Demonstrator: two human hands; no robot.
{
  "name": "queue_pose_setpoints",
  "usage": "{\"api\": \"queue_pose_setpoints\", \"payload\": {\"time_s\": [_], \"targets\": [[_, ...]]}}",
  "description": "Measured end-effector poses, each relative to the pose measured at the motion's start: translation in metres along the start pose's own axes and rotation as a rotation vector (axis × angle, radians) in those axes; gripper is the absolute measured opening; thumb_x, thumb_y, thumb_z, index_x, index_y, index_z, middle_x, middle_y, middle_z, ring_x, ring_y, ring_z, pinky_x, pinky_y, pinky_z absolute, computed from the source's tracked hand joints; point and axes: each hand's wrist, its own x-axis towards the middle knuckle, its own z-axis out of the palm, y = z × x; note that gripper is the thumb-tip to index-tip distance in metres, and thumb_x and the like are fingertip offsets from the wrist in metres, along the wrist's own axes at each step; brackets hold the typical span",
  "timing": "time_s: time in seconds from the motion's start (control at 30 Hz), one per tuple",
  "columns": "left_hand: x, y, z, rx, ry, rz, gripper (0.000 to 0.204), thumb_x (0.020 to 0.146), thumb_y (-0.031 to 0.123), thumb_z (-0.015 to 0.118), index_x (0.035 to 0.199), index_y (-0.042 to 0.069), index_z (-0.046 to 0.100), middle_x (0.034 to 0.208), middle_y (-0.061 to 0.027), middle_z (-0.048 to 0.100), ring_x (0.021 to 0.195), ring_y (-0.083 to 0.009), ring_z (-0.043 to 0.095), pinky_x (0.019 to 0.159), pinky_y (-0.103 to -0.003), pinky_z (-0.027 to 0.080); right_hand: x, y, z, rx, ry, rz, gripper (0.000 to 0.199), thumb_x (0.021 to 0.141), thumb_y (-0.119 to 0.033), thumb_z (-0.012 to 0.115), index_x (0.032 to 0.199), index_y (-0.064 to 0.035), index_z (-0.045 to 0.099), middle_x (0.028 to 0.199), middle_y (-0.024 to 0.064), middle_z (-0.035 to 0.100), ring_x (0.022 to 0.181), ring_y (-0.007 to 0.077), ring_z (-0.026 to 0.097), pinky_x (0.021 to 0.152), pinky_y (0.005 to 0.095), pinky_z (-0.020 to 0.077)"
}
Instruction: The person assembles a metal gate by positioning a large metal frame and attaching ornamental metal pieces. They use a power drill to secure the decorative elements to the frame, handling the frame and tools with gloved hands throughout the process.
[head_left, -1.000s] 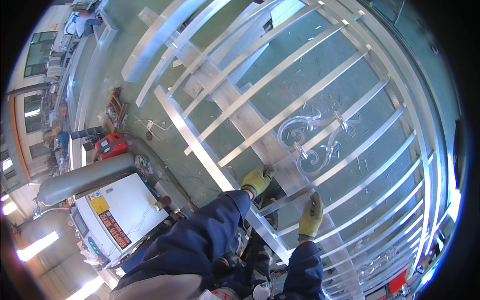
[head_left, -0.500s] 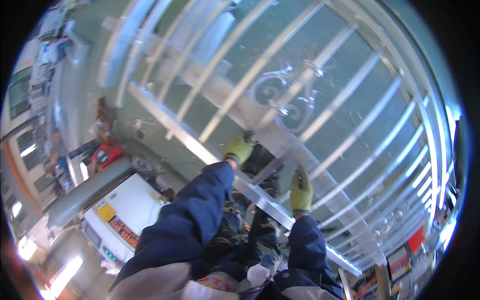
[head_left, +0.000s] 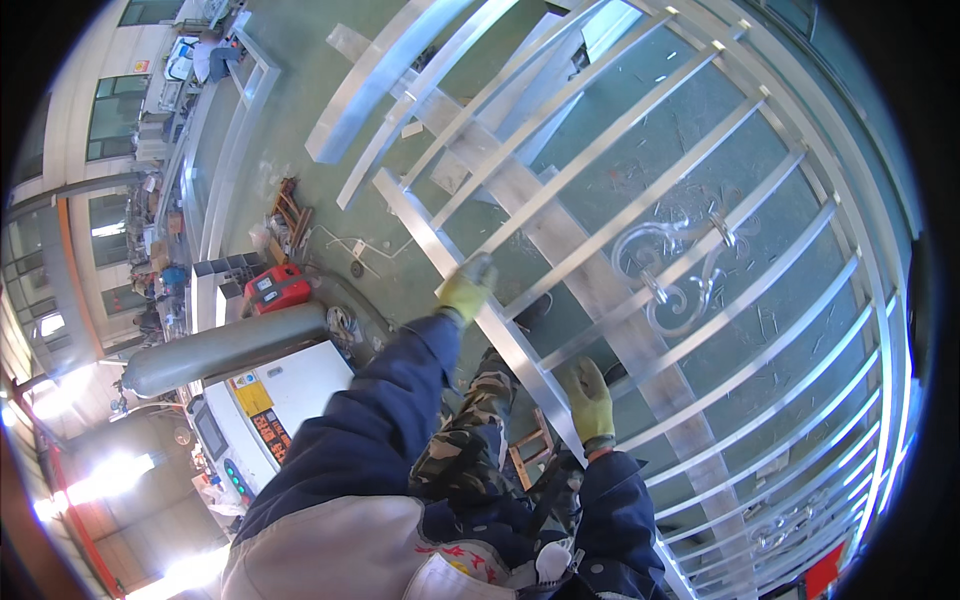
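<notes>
Right now your gloved left hand (head_left: 467, 287) and right hand (head_left: 588, 400) both rest, seemingly curled, on the near rail (head_left: 480, 320) of the metal gate frame (head_left: 640, 230) lying flat before you, so keep them spread apart and lift evenly.

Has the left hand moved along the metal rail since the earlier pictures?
Yes. The left hand has slid up the rail, away from the body and from the right hand; the two hands are now wider apart.
</notes>
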Motion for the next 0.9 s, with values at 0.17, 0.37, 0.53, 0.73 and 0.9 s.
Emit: {"api": "queue_pose_setpoints", "payload": {"time_s": [0.17, 0.37, 0.53, 0.73, 0.9], "targets": [[0.125, -0.058, -0.124, 0.312, 0.223, -0.002, 0.049, 0.103, 0.041, 0.056, 0.138, 0.007, 0.061, 0.128, -0.0206, 0.069, 0.118, -0.0357, 0.066, 0.099, -0.043, 0.053, 0.061, 0.005, 0.081, 0.139, 0.043, -0.072, 0.061, 0.098, -0.008, 0.07, 0.152, 0.0012, 0.044, 0.141, 0.0131, 0.06, 0.116, 0.0176, 0.063, 0.1, 0.0313, 0.0504], [0.266, -0.13, -0.235, 0.256, 0.304, 0.009, 0.069, 0.091, 0.041, 0.072, 0.148, 0.007, 0.053, 0.145, -0.0213, 0.059, 0.134, -0.0357, 0.057, 0.11, -0.041, 0.047, 0.138, -0.063, 0.184, -0.066, 0.295, -0.069, 0.063, 0.097, -0.02, 0.072, 0.152, -0.0023, 0.046, 0.136, 0.0176, 0.066, 0.114, 0.0224, 0.067, 0.096, 0.0338, 0.0525], [0.334, -0.066, -0.225, 0.336, 0.183, -0.024, 0.094, 0.08, 0.043, 0.08, 0.158, 0.011, 0.039, 0.149, -0.0219, 0.054, 0.136, -0.0383, 0.054, 0.11, -0.043, 0.047, 0.195, -0.087, 0.185, -0.258, 0.636, -0.123, 0.059, 0.096, -0.022, 0.069, 0.148, -0.0017, 0.049, 0.127, 0.0204, 0.07, 0.107, 0.0274, 0.072, 0.09, 0.0354, 0.0549], [0.374, -0.068, -0.223, 0.341, 0.014, -0.133, 0.108, 0.075, 0.041, 0.087, 0.16, 0.006, 0.03, 0.154, -0.02, 0.049, 0.141, -0.0339, 0.049, 0.114, -0.04, 0.04, 0.262, -0.133, 0.158, -0.326, 0.859, -0.24, 0.062, 0.094, -0.033, 0.072, 0.144, -0.002, 0.052, 0.12, 0.0187, 0.07, 0.104, 0.0264, 0.07, 0.091, 0.0396, 0.0532], [0.408, -0.106, -0.226, -0.053, -0.02, -0.015, 0.105, 0.078, 0.023, 0.088, 0.16, 0.001, 0.027, 0.142, -0.019, 0.059, 0.129, -0.0247, 0.059, 0.103, -0.038, 0.05, 0.341, -0.174, 0.117, -0.169, 0.682, -0.082, 0.057, 0.091, -0.038, 0.076, 0.128, 0.0014, 0.057, 0.107, 0.0145, 0.07, 0.093, 0.0257, 0.068, 0.086, 0.0407, 0.0529]]}}
